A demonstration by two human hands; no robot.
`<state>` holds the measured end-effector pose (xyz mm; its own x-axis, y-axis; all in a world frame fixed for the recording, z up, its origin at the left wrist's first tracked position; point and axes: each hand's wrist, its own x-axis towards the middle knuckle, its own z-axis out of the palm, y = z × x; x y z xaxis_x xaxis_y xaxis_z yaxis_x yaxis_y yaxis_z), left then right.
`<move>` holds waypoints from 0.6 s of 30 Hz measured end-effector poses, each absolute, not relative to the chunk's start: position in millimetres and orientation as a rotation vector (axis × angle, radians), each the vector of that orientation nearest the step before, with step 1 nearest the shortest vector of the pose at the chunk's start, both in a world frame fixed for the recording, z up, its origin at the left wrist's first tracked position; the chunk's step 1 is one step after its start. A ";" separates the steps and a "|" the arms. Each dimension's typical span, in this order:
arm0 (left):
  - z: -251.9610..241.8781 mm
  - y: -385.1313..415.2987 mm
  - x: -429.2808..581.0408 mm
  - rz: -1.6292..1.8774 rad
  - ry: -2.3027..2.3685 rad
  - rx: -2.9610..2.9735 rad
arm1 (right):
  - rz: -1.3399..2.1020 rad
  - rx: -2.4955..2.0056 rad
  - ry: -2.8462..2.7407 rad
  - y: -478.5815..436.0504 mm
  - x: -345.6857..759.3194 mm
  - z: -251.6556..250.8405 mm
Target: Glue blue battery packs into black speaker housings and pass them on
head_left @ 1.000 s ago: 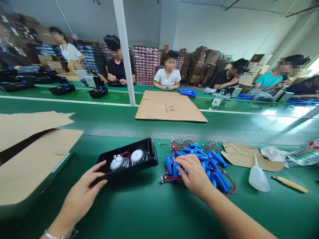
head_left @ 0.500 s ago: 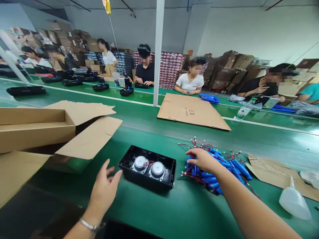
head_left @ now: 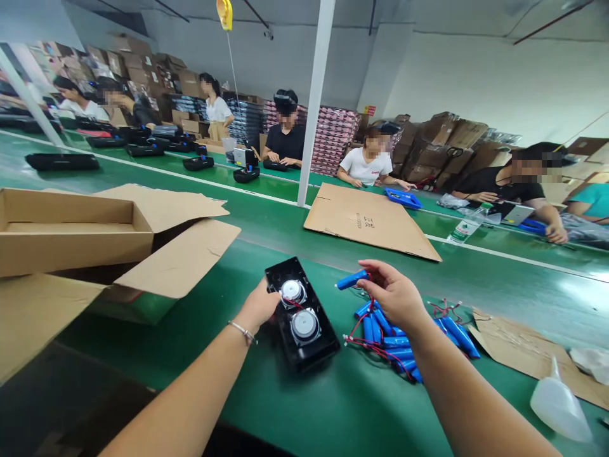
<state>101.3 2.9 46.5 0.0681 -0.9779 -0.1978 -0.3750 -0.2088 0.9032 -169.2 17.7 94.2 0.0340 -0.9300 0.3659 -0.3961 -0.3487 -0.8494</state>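
Right hand (head_left: 397, 297) pinching blue battery cell (head_left: 353, 280), right of black speaker housing (head_left: 312, 301), apart from it; left hand (head_left: 261, 307) clamped on housing's left side, probably supporting underneath. Battery pile (head_left: 398, 343) right of housing.

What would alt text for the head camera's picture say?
A person's left hand grips a black case holding two round speakers; the right hand holds a blue cylinder near a pile of similar ones. Co-workers appear beyond the green tabletop.

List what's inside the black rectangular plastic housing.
Two round silvery metal speakers and a thin red wire show inside the housing. Whatever lies beneath the speakers is covered.
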 end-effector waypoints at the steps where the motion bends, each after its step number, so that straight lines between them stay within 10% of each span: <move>1: 49.7 -2.2 99.2 -1.165 -1.414 1.666 | -1.310 -1.814 1.342 15.3 -164.2 94.1; 18: 28.9 -16.2 73.9 -1.032 -1.800 1.394 | -1.055 -2.311 1.472 -45.1 -117.6 58.6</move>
